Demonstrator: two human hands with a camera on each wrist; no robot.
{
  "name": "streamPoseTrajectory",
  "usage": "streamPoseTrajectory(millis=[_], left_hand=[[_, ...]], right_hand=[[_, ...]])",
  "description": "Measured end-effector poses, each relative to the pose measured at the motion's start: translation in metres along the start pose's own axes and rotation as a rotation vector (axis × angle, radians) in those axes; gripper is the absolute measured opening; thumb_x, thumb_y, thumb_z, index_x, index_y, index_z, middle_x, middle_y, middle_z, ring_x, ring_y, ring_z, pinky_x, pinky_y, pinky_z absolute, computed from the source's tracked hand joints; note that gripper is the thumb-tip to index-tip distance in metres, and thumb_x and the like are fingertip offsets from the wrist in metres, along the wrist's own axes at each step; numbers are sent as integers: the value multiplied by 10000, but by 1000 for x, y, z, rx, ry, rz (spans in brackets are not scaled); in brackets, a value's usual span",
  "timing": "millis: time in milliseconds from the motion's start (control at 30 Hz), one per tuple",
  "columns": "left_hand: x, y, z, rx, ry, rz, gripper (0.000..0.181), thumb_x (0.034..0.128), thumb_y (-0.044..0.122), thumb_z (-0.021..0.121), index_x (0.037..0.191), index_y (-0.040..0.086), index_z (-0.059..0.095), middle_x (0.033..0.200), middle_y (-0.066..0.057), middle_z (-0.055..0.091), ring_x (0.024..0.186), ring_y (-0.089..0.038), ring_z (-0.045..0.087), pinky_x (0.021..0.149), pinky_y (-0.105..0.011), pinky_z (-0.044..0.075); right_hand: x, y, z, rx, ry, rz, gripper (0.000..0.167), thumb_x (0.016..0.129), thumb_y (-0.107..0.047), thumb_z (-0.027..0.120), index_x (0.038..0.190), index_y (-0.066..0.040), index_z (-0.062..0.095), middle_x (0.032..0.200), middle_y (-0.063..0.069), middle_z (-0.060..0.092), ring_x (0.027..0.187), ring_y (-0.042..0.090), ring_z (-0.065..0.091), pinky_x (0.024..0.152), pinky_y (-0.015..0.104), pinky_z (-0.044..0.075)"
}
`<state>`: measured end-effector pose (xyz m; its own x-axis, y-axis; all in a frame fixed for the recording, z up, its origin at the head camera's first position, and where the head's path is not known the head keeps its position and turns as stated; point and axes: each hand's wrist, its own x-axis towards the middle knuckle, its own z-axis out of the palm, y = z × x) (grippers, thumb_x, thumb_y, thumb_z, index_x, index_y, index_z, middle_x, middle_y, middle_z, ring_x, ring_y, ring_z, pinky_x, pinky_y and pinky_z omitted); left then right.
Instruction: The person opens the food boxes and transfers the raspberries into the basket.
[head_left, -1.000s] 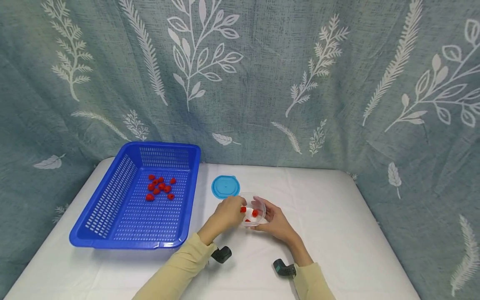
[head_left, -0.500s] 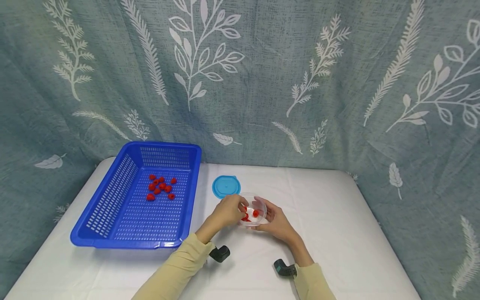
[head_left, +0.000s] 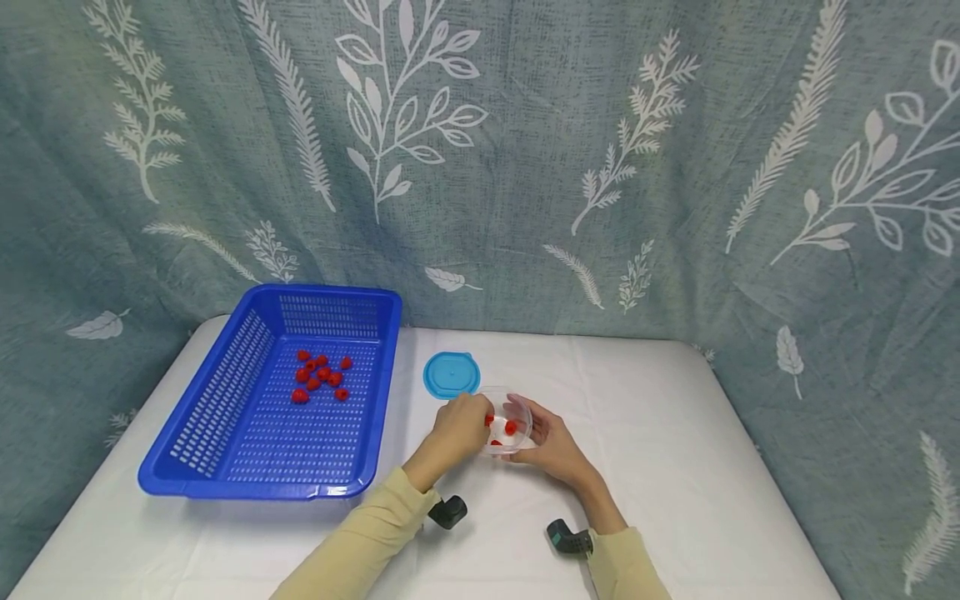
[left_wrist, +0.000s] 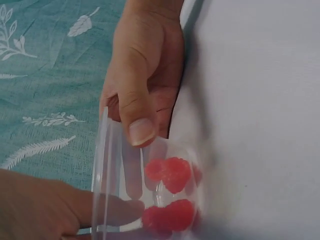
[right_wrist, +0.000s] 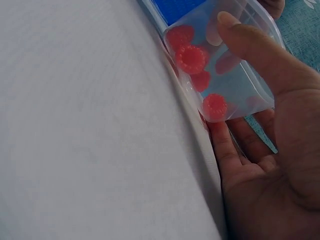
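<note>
In the head view, my right hand [head_left: 551, 442] grips a round clear plastic container [head_left: 517, 446], thumb on the near side and fingers on the far side. Several red raspberries [right_wrist: 190, 59] lie at its bottom. My left hand [head_left: 461, 427] reaches over the rim from the left. In the left wrist view, a finger of the left hand [left_wrist: 50, 207] extends inside, its tip by a raspberry [left_wrist: 172, 215]. Through the wall in the right wrist view, the left fingertips appear spread just above the raspberries, with none seen between them. The rest of the left hand's fingers are hidden.
A large blue perforated basket [head_left: 262, 487] stands on the left of the white-covered table [head_left: 637, 400], with several raspberries [head_left: 323, 374] on its floor. A round blue lid [head_left: 452, 375] lies behind the left hand. A patterned green curtain [head_left: 510, 167] hangs behind.
Half a second ago the left fingers were lifted near the rim; now they reach down into the container. The right hand keeps its grip on the container, almost unmoved.
</note>
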<state>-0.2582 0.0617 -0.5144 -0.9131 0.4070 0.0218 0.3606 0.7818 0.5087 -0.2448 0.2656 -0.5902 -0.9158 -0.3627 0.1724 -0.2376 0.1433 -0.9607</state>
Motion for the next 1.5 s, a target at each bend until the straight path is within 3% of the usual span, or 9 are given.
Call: streamPoseTrajectory(millis=[200, 233, 333, 467, 600, 833, 1133, 1367, 1500], left_hand=[[0, -7, -1, -176, -42, 16, 222, 851, 20, 750, 1072, 2, 758, 888, -71, 727, 766, -165, 609, 692, -344, 546], [1, -9, -1, -195, -47, 29, 227, 847, 21, 752, 1073, 2, 757, 878, -67, 727, 757, -154, 604, 745, -357, 544], [0, -12, 0, -232, -57, 71, 207, 841, 19, 760, 1047, 9, 767, 853, -50, 730, 719, -120, 580, 742, -341, 534], [-1, -11, 0, -225, -47, 85, 183, 844, 24, 773, 1027, 11, 770, 809, -39, 724, 671, -112, 558, 625, -280, 486], [-1, -6, 3, -170, -26, 32, 196, 854, 74, 789, 1042, 20, 770, 822, -38, 727, 690, -133, 578, 622, -281, 493], [0, 3, 9, -43, 17, -31, 96, 875, 155, 778, 931, 78, 790, 779, -13, 710, 687, -175, 580, 599, -313, 482], [0, 4, 11, -114, 66, -57, 78, 807, 95, 828, 874, 81, 791, 831, -25, 740, 759, -203, 632, 643, -372, 521], [2, -1, 17, -197, 123, -70, 136, 766, 90, 857, 701, 140, 749, 661, 72, 671, 673, -130, 581, 572, -326, 452], [3, -3, 18, -189, 142, -61, 99, 753, 107, 873, 775, 124, 777, 684, 56, 686, 671, -126, 589, 568, -316, 458]], right_hand=[[-1, -1, 1, 2, 4, 14, 907, 746, 52, 859, 1526, 13, 398, 1498, 243, 498, 1421, 402, 430, 1089, 230, 403], [-1, -1, 1, 1, 3, 10, 907, 745, 56, 857, 1525, 18, 395, 1495, 248, 499, 1418, 408, 431, 1088, 229, 404], [-1, 0, 0, 7, 4, 3, 914, 737, 73, 856, 1525, 20, 395, 1485, 250, 510, 1406, 409, 448, 1082, 224, 409], [-1, 2, 0, 22, 6, 8, 914, 733, 82, 857, 1526, -8, 410, 1485, 224, 521, 1409, 375, 456, 1079, 212, 414], [0, 3, 0, 32, 7, 21, 915, 739, 70, 859, 1531, -33, 414, 1491, 194, 525, 1419, 339, 454, 1078, 204, 413], [2, 3, -1, 7, -1, 1, 892, 759, 48, 854, 1531, -25, 411, 1487, 203, 526, 1405, 357, 467, 1077, 214, 408], [0, 1, -2, 13, -3, 5, 910, 752, 57, 852, 1534, -1, 391, 1499, 238, 499, 1419, 387, 440, 1077, 209, 406], [-2, 0, -1, 14, 1, 9, 903, 752, 82, 835, 1534, -5, 390, 1523, 227, 477, 1443, 364, 417, 1084, 223, 396], [-2, -1, -1, 15, 4, 5, 913, 743, 89, 836, 1533, 3, 387, 1520, 250, 468, 1442, 383, 410, 1083, 225, 398]])
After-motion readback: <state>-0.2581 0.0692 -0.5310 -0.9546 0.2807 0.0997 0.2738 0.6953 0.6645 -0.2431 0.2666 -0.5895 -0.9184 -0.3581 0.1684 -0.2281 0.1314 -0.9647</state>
